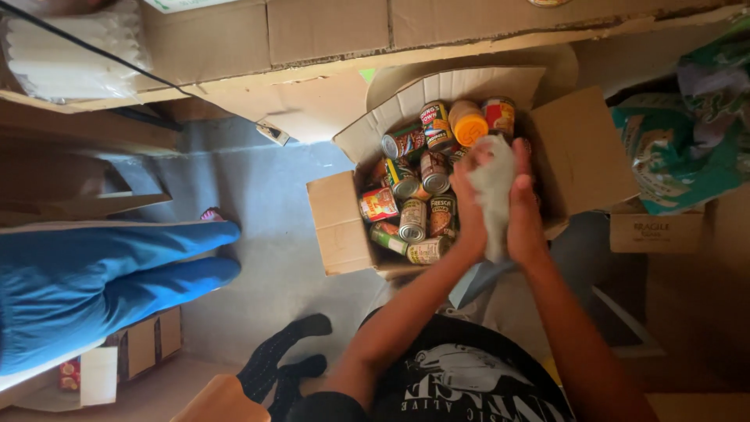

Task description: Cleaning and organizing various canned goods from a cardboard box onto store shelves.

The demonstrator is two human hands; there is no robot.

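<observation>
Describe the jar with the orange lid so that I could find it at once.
Start at the open brown cardboard box on the floor, packed with round metal tins. Look to its far end, just beyond the two hands pressed around a crumpled white cloth. The jar lies between two tins, the only thing there with a bright orange plastic lid.

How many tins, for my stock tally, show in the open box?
10 tins, all in the cardboard box: three at the far end, seven nearer. Others may hide beneath the cloth.

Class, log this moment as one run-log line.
left hand: grips white cloth | right hand: grips cloth | below: open cardboard box of tin cans
</observation>
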